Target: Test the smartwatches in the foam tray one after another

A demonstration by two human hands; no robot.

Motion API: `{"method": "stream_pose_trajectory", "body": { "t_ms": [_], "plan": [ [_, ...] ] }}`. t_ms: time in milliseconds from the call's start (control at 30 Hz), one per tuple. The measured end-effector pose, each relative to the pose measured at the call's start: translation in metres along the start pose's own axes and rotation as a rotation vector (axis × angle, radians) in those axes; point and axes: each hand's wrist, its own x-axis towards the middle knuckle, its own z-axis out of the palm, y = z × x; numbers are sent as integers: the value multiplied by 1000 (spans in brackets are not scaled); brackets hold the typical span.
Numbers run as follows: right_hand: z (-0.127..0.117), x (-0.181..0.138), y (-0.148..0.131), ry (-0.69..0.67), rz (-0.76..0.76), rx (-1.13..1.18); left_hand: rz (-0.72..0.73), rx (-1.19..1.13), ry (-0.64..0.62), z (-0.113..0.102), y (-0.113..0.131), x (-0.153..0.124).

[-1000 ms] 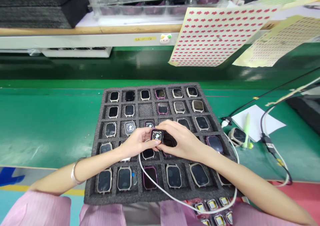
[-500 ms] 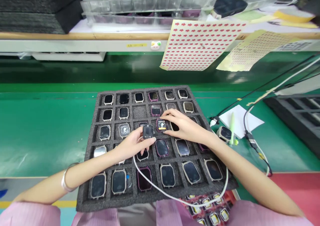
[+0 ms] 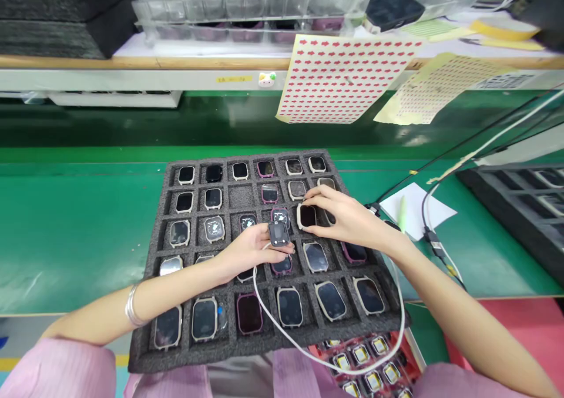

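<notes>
A dark foam tray with square pockets lies on the green bench and holds several smartwatch bodies. My left hand is closed on a small black charging puck at the tray's middle; a white cable loops from it across the tray's front. My right hand pinches a beige-framed smartwatch just above its pocket in the third row. A purple-framed watch with a lit screen sits in the pocket between the two hands.
Sticker sheets with red arrows hang from the shelf behind. A white paper with a green pen and cables lie to the right. A second dark foam tray stands far right. A red tray of small watches lies under the tray's front edge.
The lit purple watch has left the puck and now sits in a third-row pocket. My right hand moved right and took a beige-framed watch. My left hand kept the puck.
</notes>
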Motion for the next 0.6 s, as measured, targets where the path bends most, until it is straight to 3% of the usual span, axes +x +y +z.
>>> {"method": "stream_pose_trajectory", "body": {
  "t_ms": [133, 267, 433, 600],
  "plan": [
    [-1, 1, -26, 93, -71, 214, 26, -30, -66, -7, -4, -1],
    [14, 8, -44, 33, -147, 132, 62, 2, -60, -7, -3, 0],
    [23, 13, -44, 5, -176, 110, 47, -14, 12, -7, -6, 4],
    [21, 12, -44, -32, -124, 154, 34, -26, 5, -10, -10, 7]
  ]
}}
